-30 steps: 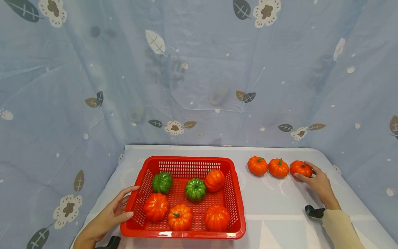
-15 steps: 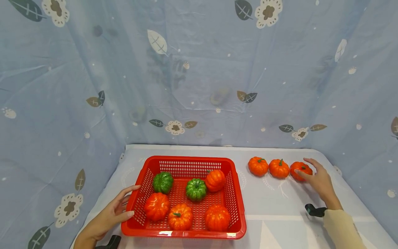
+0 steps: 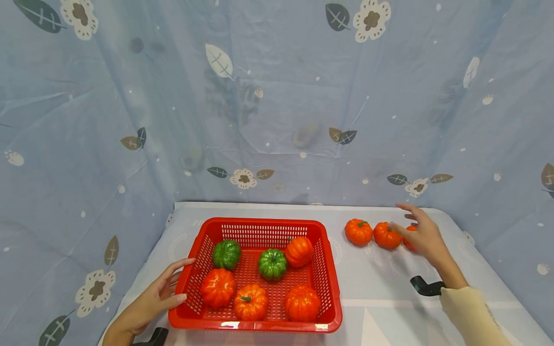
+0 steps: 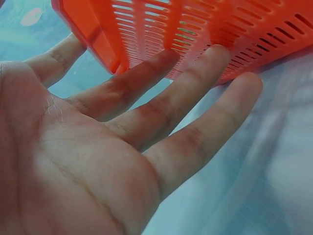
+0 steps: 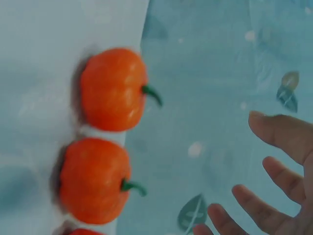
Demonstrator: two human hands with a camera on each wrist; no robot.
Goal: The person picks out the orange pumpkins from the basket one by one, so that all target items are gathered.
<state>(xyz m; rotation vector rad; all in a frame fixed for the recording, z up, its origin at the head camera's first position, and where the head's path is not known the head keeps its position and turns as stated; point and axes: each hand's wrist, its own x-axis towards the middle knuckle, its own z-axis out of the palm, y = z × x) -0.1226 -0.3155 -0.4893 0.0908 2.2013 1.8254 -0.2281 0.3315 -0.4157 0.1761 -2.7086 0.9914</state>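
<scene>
In the red slotted plastic basket (image 3: 259, 326) lie six ribbed pumpkins (image 3: 272, 264), two green, four orange; spread left hand (image 3: 151, 302) touches it, spread right hand (image 3: 426, 238) partly hides the far-right orange trio (image 3: 358, 232).

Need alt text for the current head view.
A right hand hovers, holding nothing, near three orange pumpkins in a row. A left hand is at the left side of a red basket with four more orange pumpkins and two green ones inside.

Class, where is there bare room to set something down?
Free: the pale patterned tabletop in front of three ribbed orange pumpkins, between the red perforated plastic basket and the beige sleeve. Crowded: the pumpkin row, with the right hand near its right end.
</scene>
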